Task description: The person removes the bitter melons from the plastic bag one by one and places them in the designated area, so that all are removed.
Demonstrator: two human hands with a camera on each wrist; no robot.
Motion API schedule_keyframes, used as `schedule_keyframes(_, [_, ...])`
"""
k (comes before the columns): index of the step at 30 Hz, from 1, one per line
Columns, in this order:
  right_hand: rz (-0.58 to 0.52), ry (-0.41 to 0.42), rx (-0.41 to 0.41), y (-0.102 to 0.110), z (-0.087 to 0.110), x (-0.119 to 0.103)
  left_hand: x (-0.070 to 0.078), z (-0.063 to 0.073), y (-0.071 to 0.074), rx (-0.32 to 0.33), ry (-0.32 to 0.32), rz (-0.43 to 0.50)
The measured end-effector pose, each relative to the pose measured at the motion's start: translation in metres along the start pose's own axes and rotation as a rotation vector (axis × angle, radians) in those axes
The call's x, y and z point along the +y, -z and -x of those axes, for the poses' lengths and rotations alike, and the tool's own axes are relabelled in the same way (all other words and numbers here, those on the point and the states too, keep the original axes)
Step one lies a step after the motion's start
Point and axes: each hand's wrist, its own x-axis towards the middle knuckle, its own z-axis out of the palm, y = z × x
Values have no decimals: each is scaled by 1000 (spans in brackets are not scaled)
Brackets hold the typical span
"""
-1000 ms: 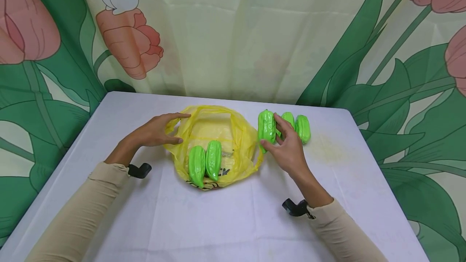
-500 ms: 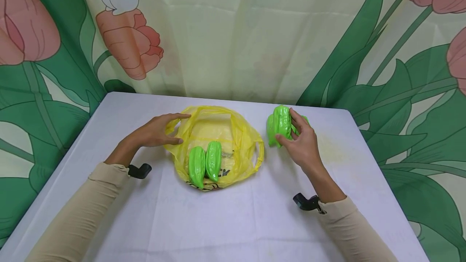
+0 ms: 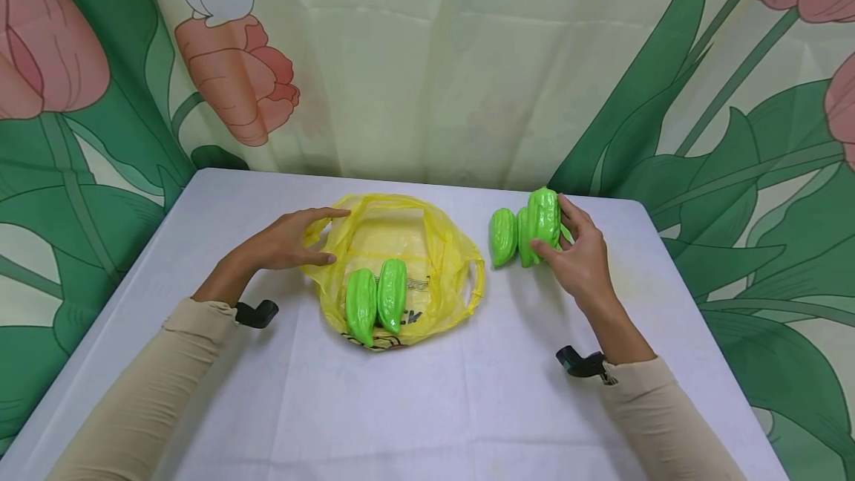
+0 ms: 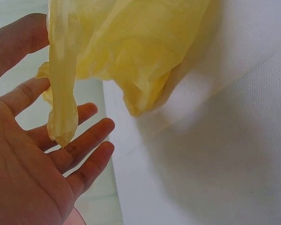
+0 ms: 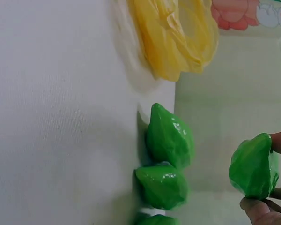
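Note:
My left hand (image 3: pixel 283 240) rests at the left side of a yellow plastic bag (image 3: pixel 454 266), fingers spread around its handle. The left wrist view shows the handle (image 4: pixel 63 103) hanging across the fingers. Inside the bag's mouth lie two bright green, ridged toy bitter melons (image 3: pixel 361 306). With thumb and fingertips, my right hand (image 3: pixel 582 258) pinches another bitter melon (image 3: pixel 544 217), raised off the table in the right wrist view. Several more stand in a row below it: the leftmost bitter melon (image 3: pixel 503 236) shows whole, while others are partly hidden behind the held one and the hand.
A white cloth covers the table (image 3: pixel 374 414). Behind its far edge hangs a curtain (image 3: pixel 427 95) printed with tulips, leaves, a rabbit and a carrot. Each wrist wears a black camera mount (image 3: pixel 580 362).
My right hand has carried its bitter melon rightward, away from the bag and across the row, uncovering the leftmost one there. The left hand and the bag have stayed in place.

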Motion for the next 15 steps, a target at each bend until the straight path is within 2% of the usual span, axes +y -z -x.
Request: schedule_keyframes(15, [34, -76, 36, 24, -12, 14, 0, 0, 0, 1, -4, 11])
